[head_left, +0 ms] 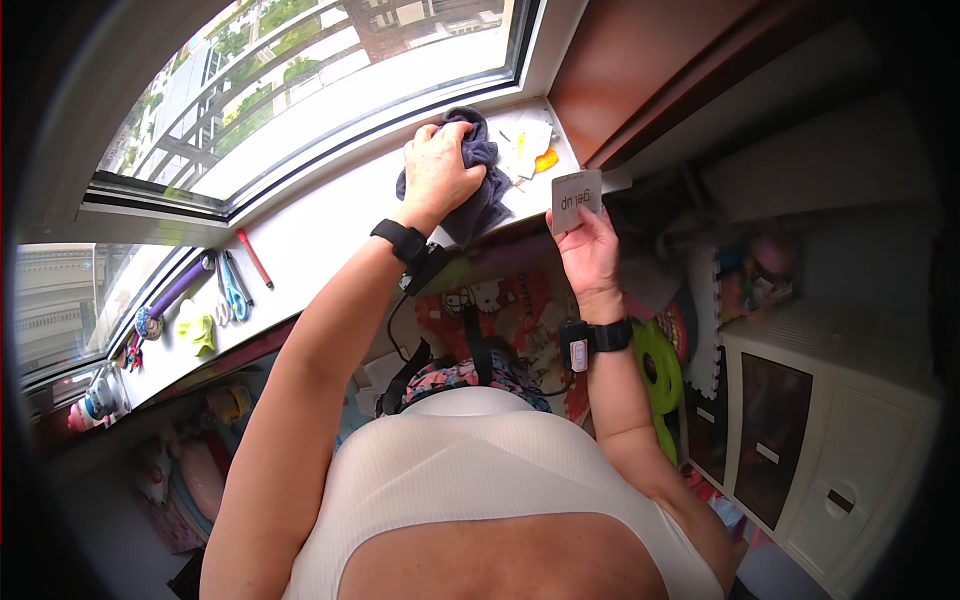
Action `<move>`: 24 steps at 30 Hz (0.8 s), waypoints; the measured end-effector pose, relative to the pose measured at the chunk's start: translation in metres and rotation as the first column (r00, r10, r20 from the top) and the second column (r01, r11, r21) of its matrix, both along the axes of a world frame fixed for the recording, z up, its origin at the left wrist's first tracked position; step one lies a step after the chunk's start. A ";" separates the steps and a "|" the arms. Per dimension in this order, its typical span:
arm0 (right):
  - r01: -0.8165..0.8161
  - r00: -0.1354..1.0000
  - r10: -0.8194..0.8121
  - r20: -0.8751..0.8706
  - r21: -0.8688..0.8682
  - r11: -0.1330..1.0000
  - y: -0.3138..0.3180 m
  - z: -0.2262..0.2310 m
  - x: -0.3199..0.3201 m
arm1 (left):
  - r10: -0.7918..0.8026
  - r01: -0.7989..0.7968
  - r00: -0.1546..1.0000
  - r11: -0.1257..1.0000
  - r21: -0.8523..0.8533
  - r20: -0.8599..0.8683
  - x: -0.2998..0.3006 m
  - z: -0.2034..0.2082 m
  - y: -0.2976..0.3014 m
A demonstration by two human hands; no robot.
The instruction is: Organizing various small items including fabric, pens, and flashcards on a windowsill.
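Observation:
On the white windowsill [325, 230], my left hand [438, 172] is closed over a bunched dark purple-grey cloth [482, 205], pressing it near the window frame. Part of the cloth hangs toward the sill's front edge. My right hand [586, 250] pinches a small whitish printed card [577, 192] upright between thumb and fingers, just off the sill's right end. Between the cloth and the wooden panel lie some white paper scraps [530, 140] and a small orange piece [546, 160].
Further left on the sill are a red pen [256, 260], blue-handled scissors [233, 292], a purple stick [182, 282] and a crumpled yellow-green cloth [195, 328]. A reddish-brown wooden panel [640, 75] bounds the right end. A pale cabinet [830, 440] stands at the lower right.

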State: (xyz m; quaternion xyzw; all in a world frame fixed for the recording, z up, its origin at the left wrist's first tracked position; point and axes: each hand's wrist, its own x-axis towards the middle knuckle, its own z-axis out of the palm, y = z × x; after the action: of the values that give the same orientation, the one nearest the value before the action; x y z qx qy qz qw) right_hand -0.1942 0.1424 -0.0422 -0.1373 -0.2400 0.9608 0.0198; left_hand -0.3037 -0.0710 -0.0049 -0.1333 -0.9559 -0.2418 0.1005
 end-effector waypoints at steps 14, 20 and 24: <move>0.029 0.997 -0.028 0.075 -0.018 0.999 -0.012 -0.021 0.008 | -0.223 0.276 0.960 0.860 -0.428 0.170 0.011 0.046 -0.044; 0.041 0.999 -0.036 0.028 -0.180 0.983 -0.019 -0.008 0.005 | -0.194 0.163 0.980 0.919 -0.359 -0.051 -0.008 0.008 -0.010; 0.048 0.997 -0.064 -0.041 -0.322 0.946 -0.012 -0.030 0.002 | -0.246 0.224 0.969 0.910 -0.349 -0.018 -0.019 0.007 0.017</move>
State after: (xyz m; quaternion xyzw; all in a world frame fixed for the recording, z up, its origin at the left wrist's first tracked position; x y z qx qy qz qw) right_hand -0.1923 0.1306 -0.0724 -0.1208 -0.0763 0.9893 0.0306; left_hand -0.3229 -0.0544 0.0018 -0.2704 -0.9567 -0.0770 0.0753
